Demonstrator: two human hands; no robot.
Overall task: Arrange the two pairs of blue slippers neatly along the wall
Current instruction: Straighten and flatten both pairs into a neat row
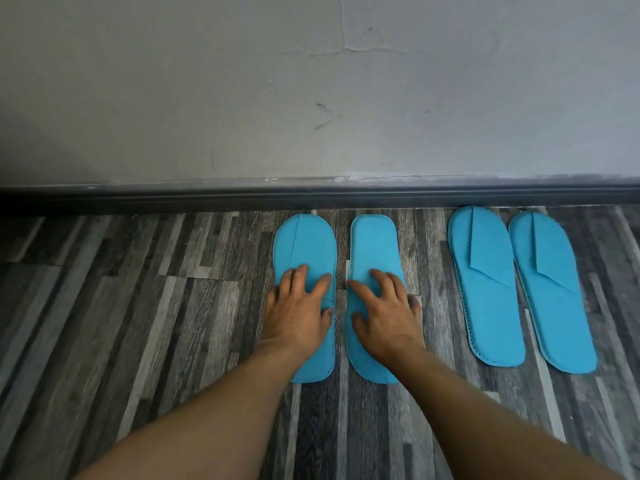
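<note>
Left hand (299, 313) and right hand (384, 313), fingers spread and pressed flat — one on each slipper of the near pair (372, 258). Both slippers' long axes point at the skirting board (173, 199), toes just short of it. The second pair (519, 289) lies to the right — nearer the right hand, slightly angled.

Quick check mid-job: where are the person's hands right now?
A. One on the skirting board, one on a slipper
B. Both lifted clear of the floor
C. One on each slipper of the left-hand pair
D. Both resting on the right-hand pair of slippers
C: the left hand lies flat on the left slipper and the right hand on its neighbour, while the right-hand pair lies untouched.
</note>
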